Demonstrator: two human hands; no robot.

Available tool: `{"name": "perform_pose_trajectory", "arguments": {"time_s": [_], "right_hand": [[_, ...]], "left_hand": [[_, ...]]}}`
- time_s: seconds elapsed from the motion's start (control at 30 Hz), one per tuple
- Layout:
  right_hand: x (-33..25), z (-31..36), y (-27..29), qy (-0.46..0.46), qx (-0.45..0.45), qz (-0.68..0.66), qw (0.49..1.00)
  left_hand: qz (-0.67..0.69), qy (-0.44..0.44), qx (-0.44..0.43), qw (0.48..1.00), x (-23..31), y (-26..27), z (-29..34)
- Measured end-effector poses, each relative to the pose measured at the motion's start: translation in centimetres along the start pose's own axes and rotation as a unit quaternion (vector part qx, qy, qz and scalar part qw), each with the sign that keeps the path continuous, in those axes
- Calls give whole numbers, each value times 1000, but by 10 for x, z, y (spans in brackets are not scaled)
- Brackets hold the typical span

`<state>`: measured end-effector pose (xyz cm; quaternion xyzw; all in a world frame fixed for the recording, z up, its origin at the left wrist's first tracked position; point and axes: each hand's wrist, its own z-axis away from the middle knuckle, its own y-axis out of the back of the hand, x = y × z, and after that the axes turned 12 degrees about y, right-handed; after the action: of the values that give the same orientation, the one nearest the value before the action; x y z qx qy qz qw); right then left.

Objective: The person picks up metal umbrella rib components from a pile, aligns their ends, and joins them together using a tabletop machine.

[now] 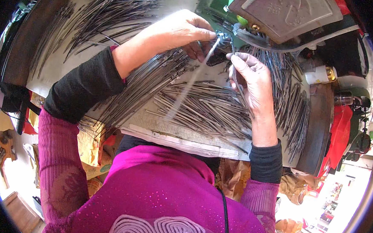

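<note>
My left hand (185, 31) reaches in at the top middle, thumb and forefinger pressed together at the upper end of a pale thin strip (193, 77), which is smeared by motion and slants toward me. Close to its right, my right hand (251, 73) pinches a thin dark metal rod (239, 86) running down along the palm toward the wrist. Both hands are beside a small metal working head (225, 37) of a green machine; its exact parts are too small and bright to make out. Several similar thin rods (204, 107) lie in a loose pile under the hands.
More dark rods spread in bundles at the upper left (103, 15) and the right (287, 101). A grey metal cover (286, 13) overhangs at the upper right. Dark raised table edges (316, 128) bound the work surface, and a white roll (319, 75) sits near the right edge.
</note>
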<state>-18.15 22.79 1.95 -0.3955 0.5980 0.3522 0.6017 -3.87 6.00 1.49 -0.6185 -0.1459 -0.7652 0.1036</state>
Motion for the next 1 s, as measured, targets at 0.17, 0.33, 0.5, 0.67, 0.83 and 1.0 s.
{"name": "perform_pose_trajectory", "arguments": {"time_s": [0.17, 0.33, 0.5, 0.67, 0.83, 1.0], "right_hand": [[-1, 3, 1, -3, -12, -21, 1000], [-1, 0, 2, -2, -6, -9, 1000], [-2, 1, -1, 12, -2, 61, 998], [-3, 0, 2, 15, -8, 108, 994], [-1, -3, 4, -17, -33, -2, 999], [-4, 2, 1, -40, -78, 7, 996]], "left_hand": [[46, 13, -8, 999, 3, -8, 2], [47, 34, -19, 998, 5, -10, 0], [40, 22, -19, 999, -5, -9, -8], [43, 16, -4, 999, 2, -13, 1], [55, -6, -38, 998, -1, -12, 4], [29, 25, -30, 999, 6, -14, 2]]}}
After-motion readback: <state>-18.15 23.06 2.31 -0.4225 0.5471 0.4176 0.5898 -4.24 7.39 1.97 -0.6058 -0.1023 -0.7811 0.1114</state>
